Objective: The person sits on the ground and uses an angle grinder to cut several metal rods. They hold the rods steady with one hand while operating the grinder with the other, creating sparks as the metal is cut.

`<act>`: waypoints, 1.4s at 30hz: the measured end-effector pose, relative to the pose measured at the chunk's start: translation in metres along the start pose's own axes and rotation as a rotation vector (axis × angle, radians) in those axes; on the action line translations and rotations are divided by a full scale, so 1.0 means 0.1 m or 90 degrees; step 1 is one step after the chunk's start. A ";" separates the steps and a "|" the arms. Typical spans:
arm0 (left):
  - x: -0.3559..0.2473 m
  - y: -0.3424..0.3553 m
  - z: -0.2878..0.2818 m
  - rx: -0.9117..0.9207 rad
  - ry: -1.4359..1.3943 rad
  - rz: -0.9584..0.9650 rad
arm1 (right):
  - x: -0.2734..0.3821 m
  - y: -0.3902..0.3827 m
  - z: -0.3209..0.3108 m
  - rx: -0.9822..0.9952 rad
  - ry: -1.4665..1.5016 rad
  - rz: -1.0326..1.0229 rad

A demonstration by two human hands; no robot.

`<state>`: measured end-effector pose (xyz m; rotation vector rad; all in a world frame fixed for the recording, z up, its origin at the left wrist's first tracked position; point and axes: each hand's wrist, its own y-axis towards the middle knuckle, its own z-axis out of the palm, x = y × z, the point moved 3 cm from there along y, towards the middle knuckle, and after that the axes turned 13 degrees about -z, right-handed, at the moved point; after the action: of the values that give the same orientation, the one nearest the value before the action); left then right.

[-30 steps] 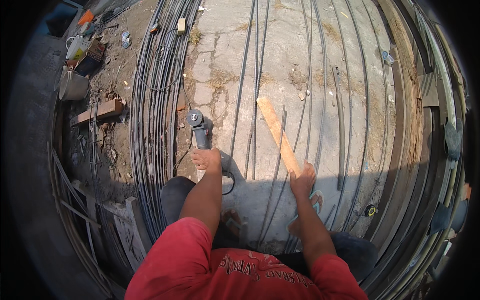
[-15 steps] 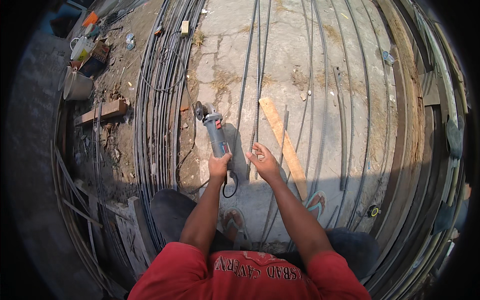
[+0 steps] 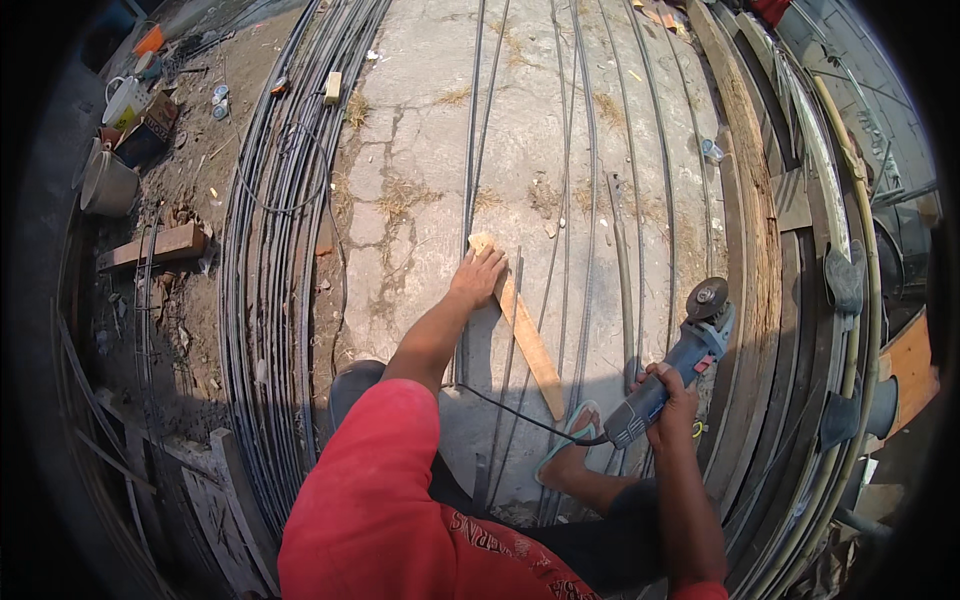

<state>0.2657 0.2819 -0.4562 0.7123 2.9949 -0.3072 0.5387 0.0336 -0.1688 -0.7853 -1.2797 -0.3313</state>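
The step in hand looks like positioning the wooden strip [image 3: 533, 350], slanted among steel bars [image 3: 475, 120]; the next move calls for a steady angle grinder [image 3: 693, 347]. The left hand [image 3: 480, 277] reaches far, fingers bent over the strip's far end; the right hand [image 3: 674, 402], near right, grasps the grinder, disc pointing far.

From my head, the left one of two fisheye cameras looks steeply down past my red shirt [image 3: 370, 490] onto the concrete ground [image 3: 425, 60], upright and wide, with my left hand [image 3: 479, 276] and right hand [image 3: 674, 410] both near below it.
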 end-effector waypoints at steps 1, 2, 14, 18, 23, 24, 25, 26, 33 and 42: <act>-0.05 0.21 0.08 0.009 0.023 0.028 | 0.13 -0.17 -0.15 -0.047 0.013 -0.012; -0.05 0.26 0.25 0.037 0.051 0.055 | 0.14 -0.36 -0.21 -0.060 0.039 0.013; 0.33 -0.13 -0.46 0.049 0.074 0.328 | 0.18 -0.74 0.31 0.007 0.168 0.103; 0.85 -0.67 -0.20 0.113 0.071 0.118 | 0.34 -0.72 0.37 0.054 0.168 0.068; 0.81 -0.68 -0.09 0.056 0.037 0.078 | 0.36 -0.71 0.35 0.067 0.177 0.038; 0.67 -0.67 -0.04 0.068 0.030 0.054 | 0.36 -0.72 0.33 0.074 0.168 0.046; 0.57 -0.68 0.03 0.135 0.018 -0.016 | 0.35 -0.72 0.32 0.080 0.159 0.056; 0.52 -0.62 0.07 0.078 0.008 -0.017 | 0.37 -0.70 0.30 0.088 0.150 0.056; -0.11 -1.18 -0.31 -0.068 -0.337 -0.170 | 0.18 -0.48 0.40 0.058 0.081 0.043; -0.81 -2.77 -0.84 0.757 -0.695 0.012 | 0.20 0.87 0.70 -0.018 0.245 -0.085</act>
<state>0.2137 0.0212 -0.3163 0.3380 1.5480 -1.7875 0.5481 0.1459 -0.1741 -0.6236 -0.9670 -0.5803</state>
